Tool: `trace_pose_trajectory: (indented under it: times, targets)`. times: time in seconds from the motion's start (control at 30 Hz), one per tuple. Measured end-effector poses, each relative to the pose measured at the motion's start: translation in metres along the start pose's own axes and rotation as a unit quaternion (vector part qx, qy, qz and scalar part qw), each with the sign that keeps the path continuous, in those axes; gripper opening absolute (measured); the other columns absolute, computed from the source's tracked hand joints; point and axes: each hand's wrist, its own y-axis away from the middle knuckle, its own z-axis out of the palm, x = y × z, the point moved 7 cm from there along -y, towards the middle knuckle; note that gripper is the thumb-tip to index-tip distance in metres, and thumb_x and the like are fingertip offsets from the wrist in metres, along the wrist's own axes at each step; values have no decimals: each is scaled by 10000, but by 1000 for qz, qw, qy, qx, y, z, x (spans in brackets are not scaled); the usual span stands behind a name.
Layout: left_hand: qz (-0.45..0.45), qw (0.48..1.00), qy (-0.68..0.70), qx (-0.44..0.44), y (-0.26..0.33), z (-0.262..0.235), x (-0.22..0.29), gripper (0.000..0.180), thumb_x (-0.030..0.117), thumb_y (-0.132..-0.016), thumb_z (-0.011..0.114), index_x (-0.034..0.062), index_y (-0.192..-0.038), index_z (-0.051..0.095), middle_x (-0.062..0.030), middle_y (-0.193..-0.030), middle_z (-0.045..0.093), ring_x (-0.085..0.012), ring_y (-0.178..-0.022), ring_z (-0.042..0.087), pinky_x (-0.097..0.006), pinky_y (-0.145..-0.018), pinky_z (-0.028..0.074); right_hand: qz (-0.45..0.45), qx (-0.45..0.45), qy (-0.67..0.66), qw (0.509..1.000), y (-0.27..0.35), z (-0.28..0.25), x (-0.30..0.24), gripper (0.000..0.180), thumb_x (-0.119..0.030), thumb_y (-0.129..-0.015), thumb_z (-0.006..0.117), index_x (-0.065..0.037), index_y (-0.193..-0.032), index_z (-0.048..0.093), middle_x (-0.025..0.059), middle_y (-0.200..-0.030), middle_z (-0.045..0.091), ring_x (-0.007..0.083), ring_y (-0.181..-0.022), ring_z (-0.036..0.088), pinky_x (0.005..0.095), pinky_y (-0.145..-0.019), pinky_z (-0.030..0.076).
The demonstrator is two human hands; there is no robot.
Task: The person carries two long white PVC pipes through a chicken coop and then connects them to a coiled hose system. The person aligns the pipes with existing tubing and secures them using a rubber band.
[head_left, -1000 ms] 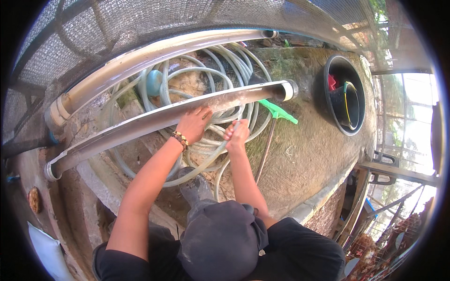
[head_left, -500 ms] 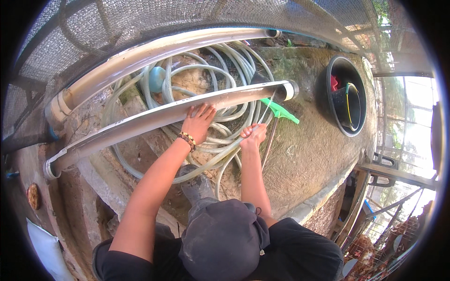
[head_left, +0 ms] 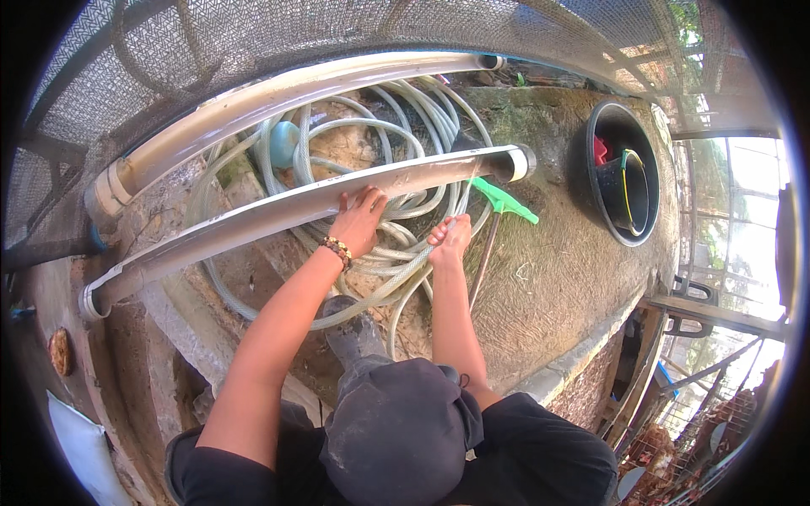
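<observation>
Two troughs, one far [head_left: 278,97] and one near [head_left: 287,212], lie aslant over rough, stained ground, with a clear hose [head_left: 435,126] coiled in loops between and beneath them. The left hand [head_left: 359,223] is unclenched, its fingers laid against the near trough around mid-length. The right hand [head_left: 450,237] is clenched around the hose, just on the person's side of that trough. Beside this fist lies a green squeegee [head_left: 504,202], its stick running back toward the person.

To the right spreads a concrete slab [head_left: 557,278], mossy and dark at its far part, dry and scored nearer. On it sits a black basin [head_left: 629,126] holding a bucket [head_left: 612,181] and something red [head_left: 600,150]. A blue ball [head_left: 283,143] rests among the loops.

Dark netting [head_left: 253,34] walls the far side; bright wire mesh [head_left: 730,194] closes the right, crossed by a wooden beam [head_left: 717,312]. A pale sheet [head_left: 84,451] lies at lower left.
</observation>
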Motion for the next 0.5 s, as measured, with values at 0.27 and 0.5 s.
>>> trace_pose_trajectory:
  times: [0.27, 0.5]
  targets:
    - [30, 999, -16, 41, 1, 8, -3, 767, 111, -763, 656, -82, -1411, 294, -185, -1467, 283, -323, -1421, 256, -586, -1123, 263, 30, -75, 126, 989, -4, 31, 25, 187, -290, -869, 471, -105, -850, 463, -1, -548, 343, 109, -427, 322, 276, -384, 251]
    - [83, 994, 39, 65, 16, 4, -28, 727, 69, -773, 595, -12, -1440, 318, -140, -1516, 315, -286, -1429, 270, -497, -1150, 275, -36, -245, 429, 869, 23, 99, 43, 282, -257, -964, 375, -37, -827, 486, 39, -555, 417, 141, -392, 389, 317, -346, 316]
